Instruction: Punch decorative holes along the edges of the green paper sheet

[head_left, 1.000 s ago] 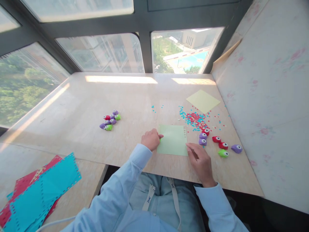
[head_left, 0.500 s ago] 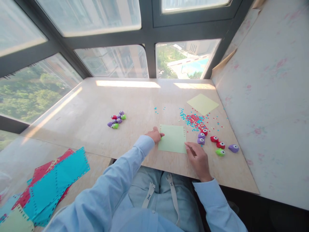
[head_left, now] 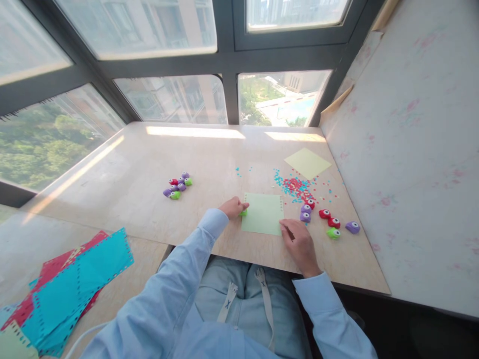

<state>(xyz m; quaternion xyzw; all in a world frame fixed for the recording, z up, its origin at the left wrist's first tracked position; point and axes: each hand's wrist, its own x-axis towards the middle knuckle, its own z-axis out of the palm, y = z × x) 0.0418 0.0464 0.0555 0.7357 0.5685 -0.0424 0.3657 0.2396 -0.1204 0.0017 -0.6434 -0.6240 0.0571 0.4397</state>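
1. Pale green square paper sheet [head_left: 262, 214]: laid flat on the beige bench [head_left: 130, 189].
2. Left hand [head_left: 232, 207]: closed on a small green punch [head_left: 243, 213] at the sheet's left edge.
3. Right hand [head_left: 298, 243]: fingers pressed flat on the sheet's lower right corner.
4. Risk: the sheet may be skewed if that pressure is lost.

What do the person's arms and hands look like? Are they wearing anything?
Both arms are covered by long, light blue shirt sleeves with buttoned-looking cuffs at the wrists. The left hand and right hand are bare, with no gloves. Whether there is a ring or watch is too small to tell.
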